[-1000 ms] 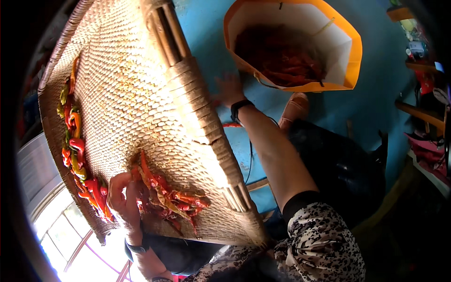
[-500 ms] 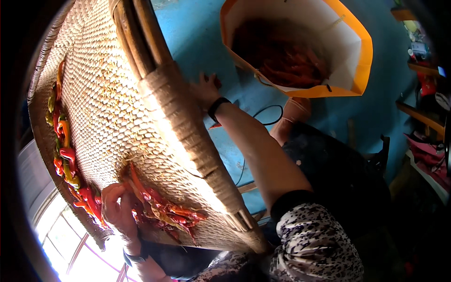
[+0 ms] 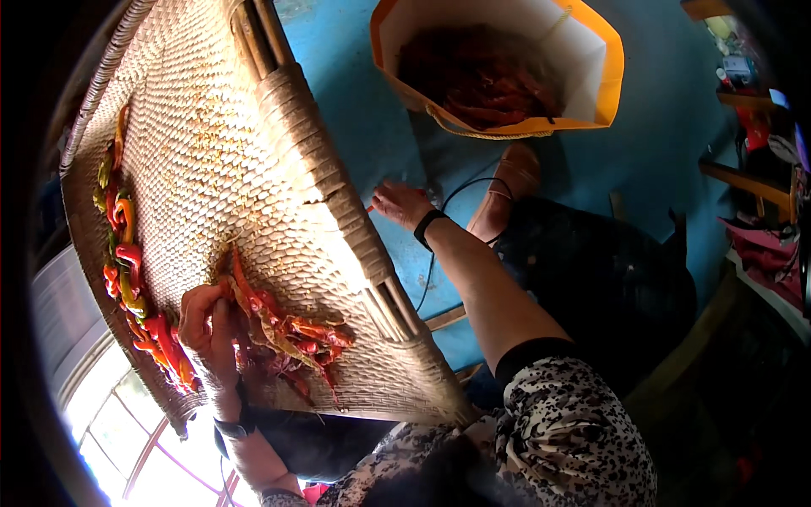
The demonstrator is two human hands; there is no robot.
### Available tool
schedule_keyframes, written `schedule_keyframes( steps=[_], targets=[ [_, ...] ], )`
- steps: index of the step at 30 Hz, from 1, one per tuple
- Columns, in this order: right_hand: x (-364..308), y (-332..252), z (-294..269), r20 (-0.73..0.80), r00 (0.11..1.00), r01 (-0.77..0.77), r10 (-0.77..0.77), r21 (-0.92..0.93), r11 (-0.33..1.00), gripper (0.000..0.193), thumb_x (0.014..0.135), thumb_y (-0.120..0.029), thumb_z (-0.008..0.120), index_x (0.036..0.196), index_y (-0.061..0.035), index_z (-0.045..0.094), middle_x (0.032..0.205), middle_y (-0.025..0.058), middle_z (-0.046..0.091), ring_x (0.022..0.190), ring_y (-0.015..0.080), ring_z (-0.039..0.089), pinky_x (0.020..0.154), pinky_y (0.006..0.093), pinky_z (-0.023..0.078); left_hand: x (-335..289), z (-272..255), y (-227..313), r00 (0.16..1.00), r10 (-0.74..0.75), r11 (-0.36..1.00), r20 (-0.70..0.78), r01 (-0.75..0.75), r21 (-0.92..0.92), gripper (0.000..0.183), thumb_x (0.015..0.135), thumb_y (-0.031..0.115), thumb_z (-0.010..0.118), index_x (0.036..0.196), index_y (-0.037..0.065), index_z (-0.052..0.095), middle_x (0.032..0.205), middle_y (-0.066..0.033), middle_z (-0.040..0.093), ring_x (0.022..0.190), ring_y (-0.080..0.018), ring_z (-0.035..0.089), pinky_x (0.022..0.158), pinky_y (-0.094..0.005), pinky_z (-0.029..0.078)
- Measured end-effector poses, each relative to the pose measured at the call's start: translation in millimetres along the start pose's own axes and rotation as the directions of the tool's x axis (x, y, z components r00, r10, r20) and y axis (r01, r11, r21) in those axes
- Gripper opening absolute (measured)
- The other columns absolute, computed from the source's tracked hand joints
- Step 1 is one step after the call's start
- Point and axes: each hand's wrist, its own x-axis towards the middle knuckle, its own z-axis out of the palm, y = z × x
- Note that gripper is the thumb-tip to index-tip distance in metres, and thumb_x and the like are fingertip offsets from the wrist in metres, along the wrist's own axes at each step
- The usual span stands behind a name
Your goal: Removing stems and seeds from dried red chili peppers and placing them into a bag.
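A large woven basket tray (image 3: 182, 186) is tilted in front of me on the left. Low on its weave, my left hand (image 3: 207, 342) is closed with curled fingers against a pile of dried red chili peppers (image 3: 283, 334). Fresher red, orange and green chili peppers (image 3: 131, 253) line the tray's far left side. Beyond the tray's thick rim, my right hand (image 3: 401, 204) is down over the blue floor, fingers bent together. A small red chili pepper tip (image 3: 370, 209) shows at its fingertips; the rest is hidden.
An orange-edged paper bag (image 3: 604, 80) with dark red chilies inside stands on the blue floor (image 3: 355, 101). My foot (image 3: 507, 190) and a thin black cord (image 3: 456, 193) are near my right hand. Wooden shelving (image 3: 748, 186) with clutter is at the far right.
My right hand has drawn back from under the tray's rim toward me, and its fingers, spread before, are now bent together. My left hand stays at the pile. The whole view has shifted slightly.
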Motion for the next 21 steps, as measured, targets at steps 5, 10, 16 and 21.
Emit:
schedule_keyframes(
  steps=[5,10,16,21],
  targets=[
    [0.8,19.8,-16.7,-0.317,0.922,-0.082,0.224,0.406,0.910,0.009,0.084,-0.007,0.053,0.085,-0.0055,0.061,0.082,0.0173,0.062,0.082,0.0298,0.062,0.072,0.0411,0.052,1.2,2.8,1.9,1.000,0.012,1.000,-0.004,-0.012,0.007,0.012,0.084,-0.002,0.053,0.094,-0.001,0.060,0.093,-0.0093,0.058,0.088,-0.0194,0.055,0.080,-0.0302,0.043],
    [0.2,37.4,-58.2,-0.131,0.856,-0.319,0.500,0.629,0.709,0.007,0.080,-0.005,0.056,0.081,-0.0042,0.062,0.073,0.0155,0.063,0.068,0.0347,0.062,0.060,0.0377,0.049,3.0,-0.9,1.6,0.999,0.047,0.997,0.005,-0.047,0.062,0.012,0.084,-0.002,0.054,0.094,-0.001,0.060,0.093,-0.0103,0.059,0.088,-0.0207,0.057,0.080,-0.0308,0.044],
    [-26.2,21.7,-63.3,0.044,0.932,-0.335,0.361,0.486,0.807,0.010,0.081,-0.007,0.051,0.083,-0.0031,0.061,0.078,0.0207,0.062,0.076,0.0386,0.061,0.067,0.0440,0.047,2.6,1.4,-7.8,0.998,0.058,0.998,-0.008,-0.058,-0.029,0.011,0.084,-0.002,0.055,0.095,0.000,0.060,0.092,-0.0095,0.059,0.087,-0.0192,0.057,0.078,-0.0292,0.045],
    [-53.3,-5.6,-27.1,0.007,0.994,-0.111,0.113,0.256,0.960,0.012,0.086,-0.009,0.049,0.087,-0.0013,0.058,0.087,0.0200,0.058,0.085,0.0363,0.058,0.071,0.0439,0.047,2.3,2.7,-4.3,0.997,0.077,0.997,-0.020,-0.077,0.013,0.012,0.084,-0.003,0.056,0.095,-0.001,0.060,0.093,-0.0090,0.059,0.087,-0.0186,0.057,0.079,-0.0290,0.044]
  ],
)
